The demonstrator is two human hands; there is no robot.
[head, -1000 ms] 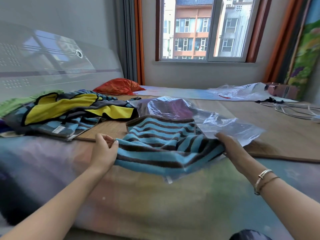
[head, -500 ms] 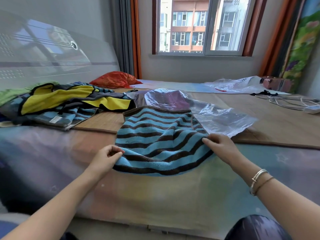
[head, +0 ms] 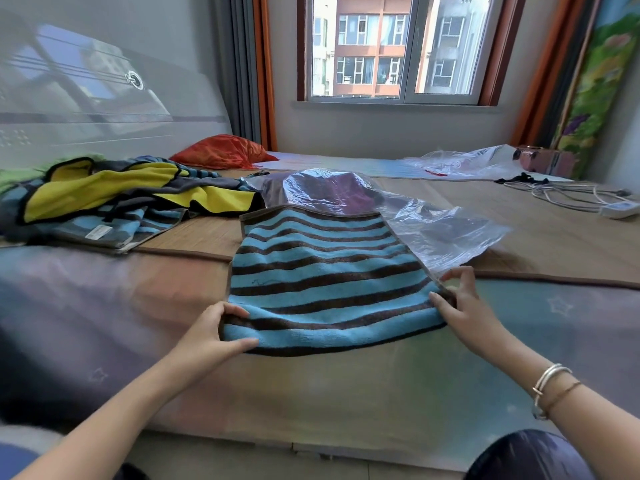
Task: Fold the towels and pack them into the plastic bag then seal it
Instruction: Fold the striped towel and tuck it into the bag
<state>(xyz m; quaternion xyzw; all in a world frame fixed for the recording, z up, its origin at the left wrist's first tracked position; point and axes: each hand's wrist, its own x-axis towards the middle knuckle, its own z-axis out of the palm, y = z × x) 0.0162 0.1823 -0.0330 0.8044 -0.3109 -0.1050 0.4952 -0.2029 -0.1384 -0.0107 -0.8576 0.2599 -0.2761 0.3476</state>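
A blue towel with brown stripes (head: pixel 325 271) lies flat on the bed in front of me. My left hand (head: pixel 211 336) pinches its near left corner. My right hand (head: pixel 464 306) grips its near right corner, fingers partly spread. Behind and to the right of the towel lies a clear plastic bag (head: pixel 426 223), its far part draped over a purple cloth (head: pixel 329 192). The bag's near edge touches the towel by my right hand.
A heap of yellow, grey and blue striped towels (head: pixel 114 199) lies at the left. An orange bag (head: pixel 221 152) sits by the headboard. Another clear bag (head: pixel 464 162) and white cables (head: pixel 571 197) lie at the far right on the woven mat (head: pixel 554 237).
The towel has been pulled toward me and spread flatter on the bed. Both hands moved nearer with its front corners, and the bag now lies behind it rather than under it.
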